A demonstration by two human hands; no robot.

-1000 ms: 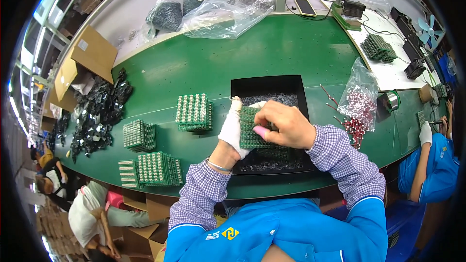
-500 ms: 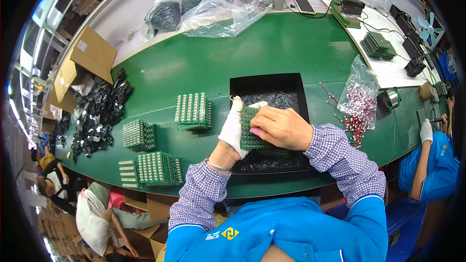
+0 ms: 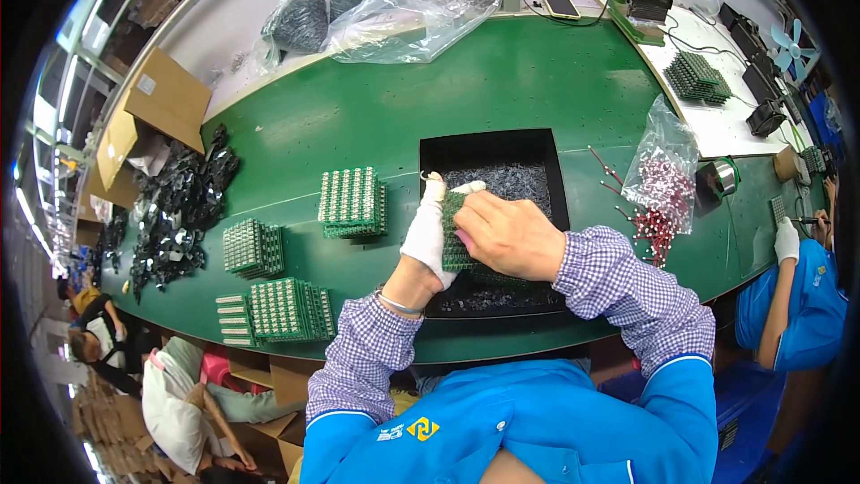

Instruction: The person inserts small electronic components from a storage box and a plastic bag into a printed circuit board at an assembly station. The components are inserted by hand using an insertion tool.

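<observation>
My left hand (image 3: 425, 235), in a white glove, grips a green circuit board panel (image 3: 454, 251) tilted on its side. Bent over the panel's face are the closed fingers of my bare right hand (image 3: 515, 237). A small pink spot shows at its thumb; what the fingers pinch there is hidden. Below both hands sits a black tray (image 3: 563, 181) with many small dark and clear bits (image 3: 511, 181) in it. To the left stand a taller stack of board panels (image 3: 349, 202), a second stack (image 3: 253, 246) and a row of upright panels (image 3: 288, 309).
Black scrap pieces (image 3: 184, 215) lie by an open cardboard box (image 3: 166, 99) at left. Red-and-white wired parts (image 3: 658, 197) spill from a clear bag at right. Farther back are a phone (image 3: 560, 2) and a green drill press (image 3: 632, 13). A co-worker's gloved hand (image 3: 786, 240) is at far right.
My right hand has shifted slightly left and covers more of the panel, which now looks narrower and more edge-on. The whole view has drifted a little.
</observation>
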